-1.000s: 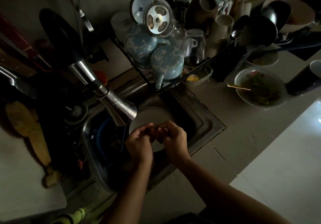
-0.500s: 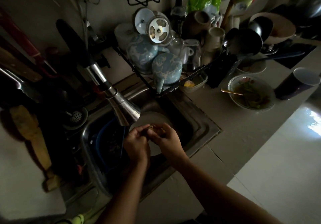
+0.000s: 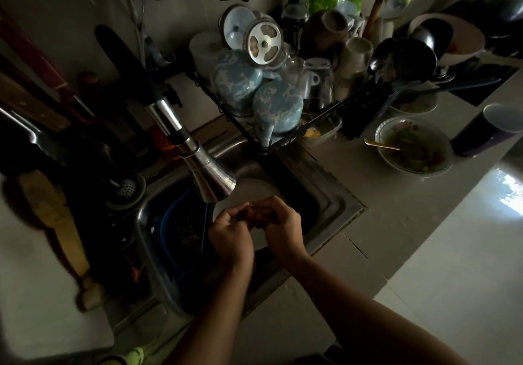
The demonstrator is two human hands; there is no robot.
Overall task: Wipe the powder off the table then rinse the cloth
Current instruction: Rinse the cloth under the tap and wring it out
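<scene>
Cloth (image 3: 252, 214): small, brownish, bunched into a wad, mostly hidden in the dim light. Pinched between both hands, left hand (image 3: 230, 236) and right hand (image 3: 283, 230) each clenched around it, fingertips meeting at the wad. Held over the sink (image 3: 334, 195), just below and in front of the flared metal faucet head (image 3: 212, 180), above a pale plate (image 3: 249, 192) lying in the basin. Off to the right on the tabletop (image 3: 410, 223), a bowl of leftovers (image 3: 414, 149).
</scene>
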